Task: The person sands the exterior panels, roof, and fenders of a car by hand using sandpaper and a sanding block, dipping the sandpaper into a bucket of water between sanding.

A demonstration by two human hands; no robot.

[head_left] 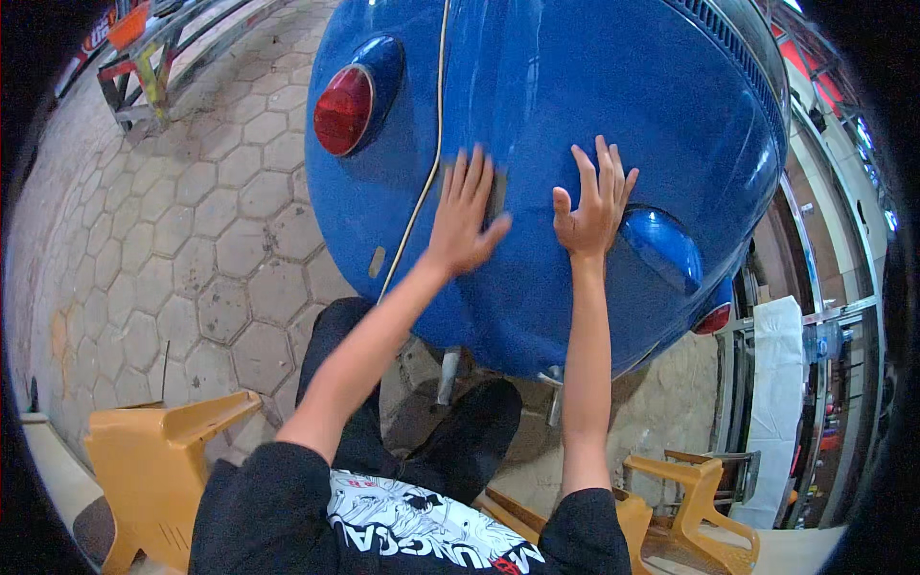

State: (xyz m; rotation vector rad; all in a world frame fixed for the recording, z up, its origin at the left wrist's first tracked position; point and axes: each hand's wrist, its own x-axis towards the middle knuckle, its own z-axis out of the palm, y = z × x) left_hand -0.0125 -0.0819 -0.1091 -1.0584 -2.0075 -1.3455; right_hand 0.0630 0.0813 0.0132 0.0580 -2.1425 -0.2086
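A glossy blue car body (pixel 575 86) with a rounded rear fills the upper middle. My left hand (pixel 462 216) lies flat on the panel, fingers together, pressing a small dark grey sheet (pixel 495 195) against the paint; only an edge of the sheet shows by my fingertips. My right hand (pixel 591 206) rests flat on the panel just to the right, fingers spread, with nothing in it. A blue domed housing (pixel 661 247) bulges right beside that hand. A thin pale trim line (pixel 426 172) runs down the body left of my left hand.
A red round tail light (pixel 343 110) sits at the left of the body, another (pixel 712 319) low right. Two exhaust pipes (pixel 448 374) hang below. Yellow plastic chairs (pixel 153 460) (pixel 695 498) flank my legs. Hexagonal paving (pixel 192 240) spreads left; a metal frame (pixel 144 67) stands far left.
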